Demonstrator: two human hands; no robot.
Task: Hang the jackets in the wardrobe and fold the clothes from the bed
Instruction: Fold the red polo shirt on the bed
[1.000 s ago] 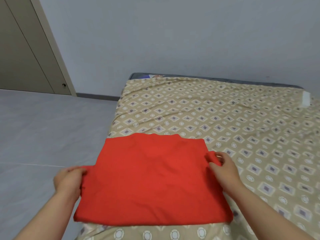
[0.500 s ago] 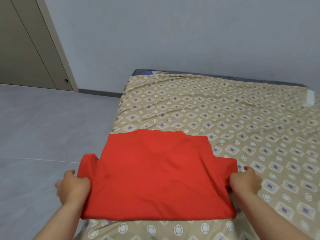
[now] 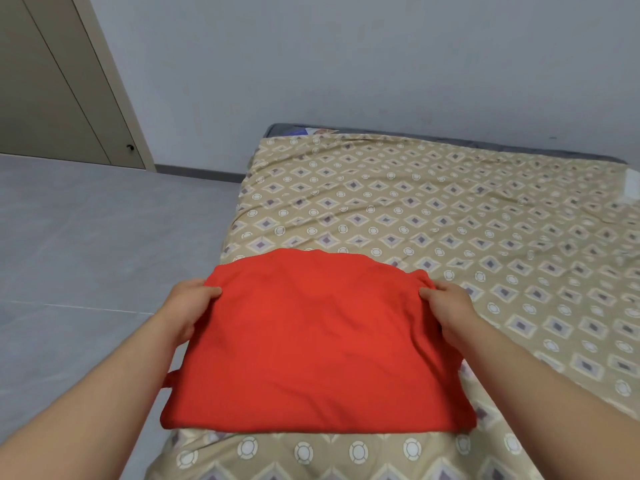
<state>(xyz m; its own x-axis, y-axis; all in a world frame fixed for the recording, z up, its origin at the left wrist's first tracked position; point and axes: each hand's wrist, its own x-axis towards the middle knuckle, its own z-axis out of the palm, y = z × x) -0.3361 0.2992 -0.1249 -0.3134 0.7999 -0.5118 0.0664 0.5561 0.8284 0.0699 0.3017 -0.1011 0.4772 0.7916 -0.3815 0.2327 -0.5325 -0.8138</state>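
A red garment (image 3: 311, 344) lies folded over on the near corner of the bed (image 3: 450, 216), which has a beige sheet with a diamond pattern. My left hand (image 3: 187, 306) grips the garment's far left corner, thumb on top. My right hand (image 3: 446, 306) grips the far right corner the same way. The cloth between the hands is lifted and slightly bunched. A small red tab of fabric sticks out at the lower left edge.
Grey tiled floor (image 3: 86, 254) runs along the bed's left side. A beige wardrobe door (image 3: 52, 84) stands at the far left against the grey wall. A small white object (image 3: 632, 185) lies at the bed's right edge.
Both hands took the garment's near side edges and carried them forward, folding it over on itself. The sleeves that stuck out at the sides are tucked in.
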